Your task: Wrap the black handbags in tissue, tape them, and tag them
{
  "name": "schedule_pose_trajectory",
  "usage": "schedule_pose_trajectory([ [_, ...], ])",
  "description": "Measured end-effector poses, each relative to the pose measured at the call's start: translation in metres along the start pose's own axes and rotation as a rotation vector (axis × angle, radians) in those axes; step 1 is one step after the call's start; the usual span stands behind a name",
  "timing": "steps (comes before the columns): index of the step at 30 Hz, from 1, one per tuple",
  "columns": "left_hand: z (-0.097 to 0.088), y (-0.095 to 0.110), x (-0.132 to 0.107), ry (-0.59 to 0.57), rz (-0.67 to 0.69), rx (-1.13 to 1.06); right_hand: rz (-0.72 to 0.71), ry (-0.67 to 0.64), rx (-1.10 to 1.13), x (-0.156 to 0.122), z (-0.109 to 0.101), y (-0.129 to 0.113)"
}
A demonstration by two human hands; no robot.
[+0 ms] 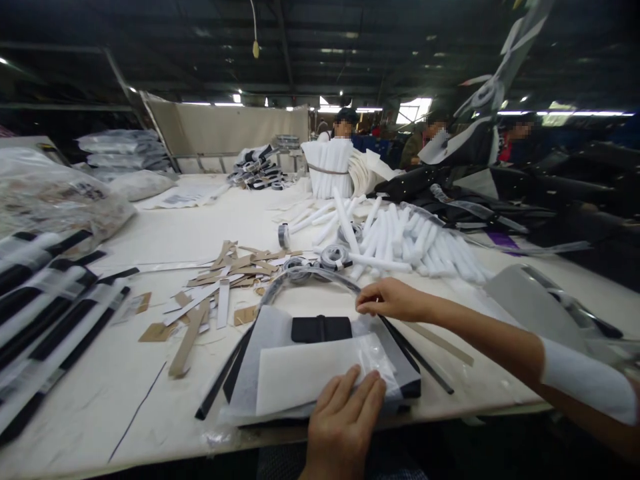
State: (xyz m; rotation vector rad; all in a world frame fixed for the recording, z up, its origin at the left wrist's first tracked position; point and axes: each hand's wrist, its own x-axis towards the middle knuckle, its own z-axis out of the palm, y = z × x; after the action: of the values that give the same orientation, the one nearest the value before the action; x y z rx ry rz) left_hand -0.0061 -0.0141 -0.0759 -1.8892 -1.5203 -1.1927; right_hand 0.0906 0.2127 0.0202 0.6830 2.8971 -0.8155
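My left hand (345, 417) lies with fingers stretched flat on a white folded sheet (305, 377) and a clear plastic wrap (375, 357) at the table's near edge. Under them is a flat grey and black item (270, 327) with a black folded strap piece (321, 329) on top. My right hand (393, 300) reaches in from the right, its fingers pinched together at the upper right edge of the clear plastic wrapping, just behind the black piece. A long thin black strip (415, 353) runs past the item's right side.
Cardboard and white paper strips (220, 287) lie scattered mid-table. White rolled tubes (400, 243) are piled behind, with a bound bundle (327, 170). Wrapped black-and-white items (45, 300) are stacked at left. People sit at the far right behind dark goods.
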Motion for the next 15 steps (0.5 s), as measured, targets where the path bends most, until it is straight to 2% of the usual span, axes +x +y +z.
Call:
schedule_pose_trajectory([
  [3,0.002,0.000,-0.001,0.017,-0.006,-0.013,0.051,0.014,0.161,-0.034,0.007,-0.010],
  [6,-0.002,-0.001,0.002,-0.021,-0.001,-0.002,0.119,0.090,0.210,-0.051,0.019,-0.011],
  [8,-0.006,-0.001,0.005,-0.046,0.004,0.002,0.171,0.120,0.218,-0.054,0.027,-0.009],
  [12,-0.007,0.000,0.006,-0.068,0.002,0.009,0.290,0.097,0.253,-0.052,0.039,-0.001],
  [15,-0.003,0.001,0.002,-0.034,0.000,0.004,0.304,0.179,0.197,-0.049,0.039,0.002],
])
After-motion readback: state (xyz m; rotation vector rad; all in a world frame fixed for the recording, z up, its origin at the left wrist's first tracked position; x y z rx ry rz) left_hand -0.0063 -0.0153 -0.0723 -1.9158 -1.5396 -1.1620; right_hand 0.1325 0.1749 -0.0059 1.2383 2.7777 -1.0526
